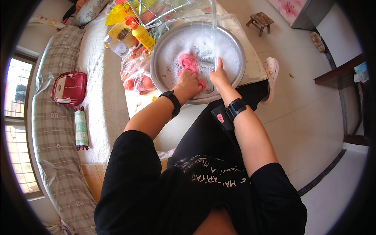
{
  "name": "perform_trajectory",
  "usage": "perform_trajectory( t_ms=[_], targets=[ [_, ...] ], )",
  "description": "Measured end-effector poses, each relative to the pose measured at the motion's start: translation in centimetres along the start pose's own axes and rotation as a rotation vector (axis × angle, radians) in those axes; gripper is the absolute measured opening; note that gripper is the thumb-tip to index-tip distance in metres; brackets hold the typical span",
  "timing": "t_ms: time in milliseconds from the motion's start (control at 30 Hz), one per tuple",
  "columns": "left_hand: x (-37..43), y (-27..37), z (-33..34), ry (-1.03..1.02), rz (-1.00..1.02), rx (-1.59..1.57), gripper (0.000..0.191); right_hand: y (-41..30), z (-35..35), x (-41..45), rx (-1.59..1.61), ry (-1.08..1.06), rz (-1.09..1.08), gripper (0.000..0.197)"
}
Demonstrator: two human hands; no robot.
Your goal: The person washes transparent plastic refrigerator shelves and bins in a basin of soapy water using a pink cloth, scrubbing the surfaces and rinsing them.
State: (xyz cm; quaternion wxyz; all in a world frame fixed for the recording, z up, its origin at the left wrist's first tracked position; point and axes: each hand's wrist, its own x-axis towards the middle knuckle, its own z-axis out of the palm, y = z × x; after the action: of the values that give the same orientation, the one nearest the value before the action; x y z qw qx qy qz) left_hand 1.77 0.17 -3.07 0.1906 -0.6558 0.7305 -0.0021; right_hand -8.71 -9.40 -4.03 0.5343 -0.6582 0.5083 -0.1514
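A wide metal basin (241, 47) of foamy water stands on a low table in front of me. My left hand (188, 83) is over the basin, its fingers closed on a bunched, wet pink cloth (188, 61). Upright across the basin runs a clear plastic panel or container (214, 41), partly hard to make out against the suds. My right hand (218, 75) grips its right edge, thumb pointing up along it. The cloth lies left of that edge; whether it presses against the plastic I cannot tell.
Left of the basin are a yellow bottle with a red cap (143, 35), a clear bottle (117, 45), a yellow tub (110, 31) and a plastic bag of red produce (138, 73). A metal wire rack (158, 21) stands behind. A wooden stool (260, 19) is on the floor, far right.
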Motion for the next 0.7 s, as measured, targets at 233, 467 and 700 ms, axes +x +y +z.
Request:
perform_trajectory(
  t_ms=[233,467,700],
  targets=[
    [-0.6,0.4,-1.4,-0.049,-0.194,-0.186,0.045,-0.3,0.0,-0.1,0.12,-0.095,0.087,0.071],
    [1.7,1.6,0.5,-0.003,-0.115,-0.669,0.032,2.3,1.2,2.2,0.367,-0.213,0.057,0.061],
    [2.7,2.0,0.2,-0.206,-0.094,-1.131,0.036,0.6,0.1,0.3,0.374,-0.156,0.045,0.062]
  ],
)
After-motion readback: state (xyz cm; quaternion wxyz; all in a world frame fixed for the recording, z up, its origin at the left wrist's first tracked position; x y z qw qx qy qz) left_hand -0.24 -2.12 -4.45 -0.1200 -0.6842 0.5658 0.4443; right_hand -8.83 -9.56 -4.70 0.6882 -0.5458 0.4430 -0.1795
